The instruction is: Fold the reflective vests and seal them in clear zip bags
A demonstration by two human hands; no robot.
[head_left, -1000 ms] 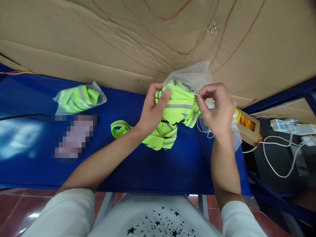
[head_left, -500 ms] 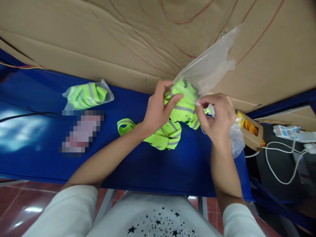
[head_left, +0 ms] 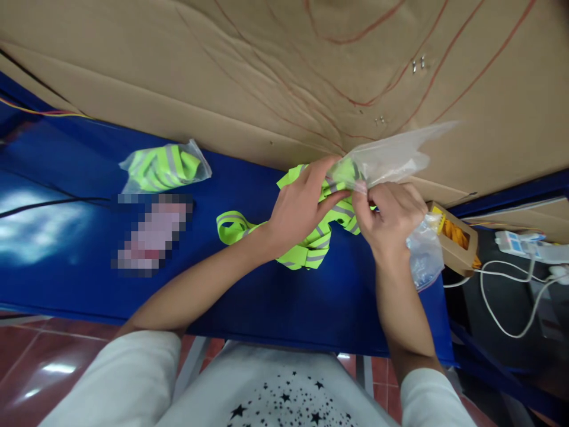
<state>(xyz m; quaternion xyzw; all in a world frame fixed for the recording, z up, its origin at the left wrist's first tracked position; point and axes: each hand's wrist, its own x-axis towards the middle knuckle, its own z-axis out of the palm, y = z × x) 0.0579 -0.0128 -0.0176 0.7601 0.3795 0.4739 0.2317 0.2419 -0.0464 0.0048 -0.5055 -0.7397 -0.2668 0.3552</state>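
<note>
My left hand is closed around a folded neon-yellow reflective vest, pressing its top into the mouth of a clear plastic bag. My right hand pinches the edge of that bag's opening, right beside the left hand's fingers. The bag sticks out to the right and is mostly flat. Loose straps of the vest trail left over the blue table.
A second vest packed in a clear bag lies at the left. A blurred patch sits in front of it. A stack of clear bags and a small cardboard box are at the right. Cardboard sheets line the back. White cables hang off the right edge.
The bag has swung from pointing up-right to lying almost level to the right. Both hands moved down and closer together, and more of the vest's top is inside the bag's mouth.
</note>
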